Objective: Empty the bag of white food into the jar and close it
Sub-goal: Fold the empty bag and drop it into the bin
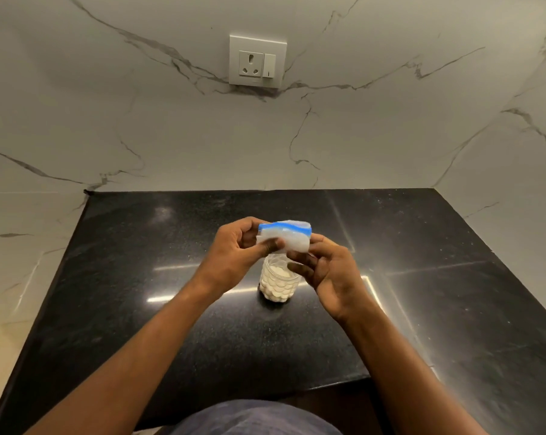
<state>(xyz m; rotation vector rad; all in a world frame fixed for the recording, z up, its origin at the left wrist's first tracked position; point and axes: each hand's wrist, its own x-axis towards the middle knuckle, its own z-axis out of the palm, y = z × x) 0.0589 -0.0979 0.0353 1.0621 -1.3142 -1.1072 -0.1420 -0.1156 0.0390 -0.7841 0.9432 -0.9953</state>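
Holding one blue-zipped bag [284, 238] just above one open jar [278, 282] on the dark surface [140, 309], we pinch it with our left hand [237, 255] fingers; our right hand [326, 271] fingers touch it loosely. The jar looks mostly filled with white food, the bag seems nearly empty, and no lid is visible.

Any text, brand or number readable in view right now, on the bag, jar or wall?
None can be read.
Bag: blue zip strip only, no print visible.
Jar: clear patterned wall, no label showing.
Socket plate: a small mark on the switch, too small to read.
Counter and wall: no writing.
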